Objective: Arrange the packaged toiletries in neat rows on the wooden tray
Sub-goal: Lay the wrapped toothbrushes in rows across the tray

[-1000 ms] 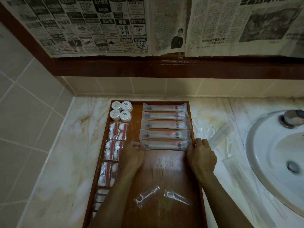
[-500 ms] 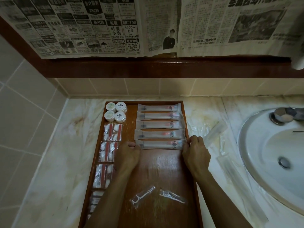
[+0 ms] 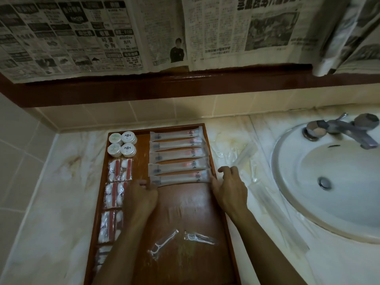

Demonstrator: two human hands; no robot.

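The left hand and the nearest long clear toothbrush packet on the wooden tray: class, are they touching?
Touching. The head view shows the left hand with fingertips against the left end of the nearest long clear toothbrush packet, no gap visible.

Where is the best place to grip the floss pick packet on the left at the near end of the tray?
Pinch the left floss pick packet across its thin handle, coming from above. It lies flat and diagonal on the wooden tray, clear of its neighbour, so fingers fit on both sides.

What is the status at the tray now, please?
Left hand touching nearest frosted toothbrush packet; right hand open at its other end. Brown wooden tray unobstructed.
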